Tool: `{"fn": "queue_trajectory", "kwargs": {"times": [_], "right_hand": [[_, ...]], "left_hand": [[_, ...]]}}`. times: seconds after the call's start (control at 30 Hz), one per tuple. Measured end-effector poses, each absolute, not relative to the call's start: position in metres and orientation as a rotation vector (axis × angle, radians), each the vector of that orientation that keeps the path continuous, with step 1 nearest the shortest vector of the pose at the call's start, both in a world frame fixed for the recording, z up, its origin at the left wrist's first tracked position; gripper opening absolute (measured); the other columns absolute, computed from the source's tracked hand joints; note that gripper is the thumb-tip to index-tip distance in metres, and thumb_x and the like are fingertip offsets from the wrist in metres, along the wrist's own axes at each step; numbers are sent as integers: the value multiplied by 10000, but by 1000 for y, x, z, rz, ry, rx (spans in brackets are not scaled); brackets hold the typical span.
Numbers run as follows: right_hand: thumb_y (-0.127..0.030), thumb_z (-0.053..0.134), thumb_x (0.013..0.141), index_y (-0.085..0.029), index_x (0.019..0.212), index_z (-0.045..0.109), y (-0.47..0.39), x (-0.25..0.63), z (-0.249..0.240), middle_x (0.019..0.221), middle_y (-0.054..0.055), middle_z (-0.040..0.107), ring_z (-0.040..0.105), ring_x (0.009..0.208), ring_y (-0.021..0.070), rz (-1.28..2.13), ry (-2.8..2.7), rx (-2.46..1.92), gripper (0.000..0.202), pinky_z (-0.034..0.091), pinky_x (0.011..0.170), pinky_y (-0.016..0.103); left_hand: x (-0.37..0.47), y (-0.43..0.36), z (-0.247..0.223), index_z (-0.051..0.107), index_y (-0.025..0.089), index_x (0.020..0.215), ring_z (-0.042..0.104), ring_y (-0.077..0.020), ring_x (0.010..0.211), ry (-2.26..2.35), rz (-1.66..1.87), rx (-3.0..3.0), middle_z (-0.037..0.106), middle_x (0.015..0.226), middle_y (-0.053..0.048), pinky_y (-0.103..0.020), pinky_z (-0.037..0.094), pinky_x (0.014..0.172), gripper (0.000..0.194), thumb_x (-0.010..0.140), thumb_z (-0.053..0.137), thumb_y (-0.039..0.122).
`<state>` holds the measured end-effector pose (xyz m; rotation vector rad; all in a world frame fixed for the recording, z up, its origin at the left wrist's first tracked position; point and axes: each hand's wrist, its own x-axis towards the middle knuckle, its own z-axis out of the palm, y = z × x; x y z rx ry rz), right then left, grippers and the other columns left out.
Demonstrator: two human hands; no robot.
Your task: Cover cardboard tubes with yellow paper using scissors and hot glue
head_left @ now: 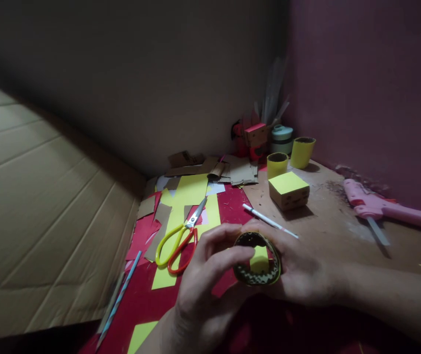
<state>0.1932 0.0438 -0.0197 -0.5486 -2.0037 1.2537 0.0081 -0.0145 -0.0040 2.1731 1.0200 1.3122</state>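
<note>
Between my two hands is a short round cardboard tube (258,279), its open end facing me. Corrugated ridges line its inner wall, and a thin yellow edge shows at the rim. Something yellow is visible through the opening. My left hand (210,275) curls round the tube's left side, one finger reaching over the rim. Around the far and right side my right hand (295,265) is closed on it; some of its fingers are hidden. Scissors (186,236) with one yellow and one red handle lie left of the hands, blades partly apart. Beyond the right hand rests a white pen-like stick (269,221).
A cardboard box with a yellow top (287,189) stands near yellow-wrapped tubes (302,153). At the right lies a pink glue gun (391,206). Paper and cardboard scraps (192,189) cover the left; a striped pencil (120,295) lies beside a large cardboard panel (48,211).
</note>
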Motion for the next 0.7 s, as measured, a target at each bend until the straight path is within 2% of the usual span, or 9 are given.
{"fn": "queue_trajectory", "kwargs": {"times": [0.13, 0.2, 0.27, 0.47, 0.57, 0.7], "right_hand": [[-131, 776, 655, -241, 1139, 520, 44, 190, -20, 1066, 26, 581, 575, 929, 189, 1396, -1846, -594, 558, 481, 810, 319], [-138, 800, 631, -256, 1190, 482, 47, 188, -24, 1145, 40, 553, 570, 984, 202, 1551, -1631, -593, 655, 494, 803, 315], [-163, 812, 627, -258, 1191, 468, 51, 187, -28, 1174, 46, 538, 572, 1003, 203, 1712, -1401, -566, 667, 502, 794, 310], [-213, 753, 729, -195, 1025, 604, 54, 188, -26, 1066, 51, 614, 611, 940, 183, 1847, -1232, -577, 332, 491, 837, 320], [-261, 737, 746, -171, 939, 668, 53, 188, -22, 1043, 63, 628, 615, 872, 180, 1872, -1205, -614, 224, 506, 751, 302], [-271, 723, 760, -156, 854, 698, 58, 188, -27, 751, 15, 617, 538, 654, 110, 1875, -1147, -651, 151, 450, 597, 225]], "left_hand": [[5, -14, -4, 641, 293, 976, 520, -236, 1143, 1082, 1286, 2190, 490, 1242, -28, -356, 487, 922, 340, 765, 690, 32], [2, -12, -5, 629, 276, 917, 511, -235, 1151, 1121, 1370, 2151, 489, 1225, -23, -354, 476, 920, 290, 767, 685, 34], [1, -10, -6, 625, 260, 874, 507, -227, 1154, 1218, 1484, 2053, 491, 1209, -22, -353, 456, 935, 218, 782, 684, 71], [4, -3, -5, 641, 212, 825, 512, -248, 1149, 1349, 1530, 1752, 528, 1162, -67, -391, 441, 955, 36, 823, 672, 228], [5, 0, -4, 651, 207, 881, 509, -255, 1155, 1263, 1449, 1701, 527, 1178, -81, -408, 433, 981, 56, 841, 646, 246], [5, 4, -5, 658, 248, 1008, 496, -242, 1173, 1166, 1402, 1739, 512, 1199, -57, -386, 439, 985, 228, 797, 684, 164]]}}
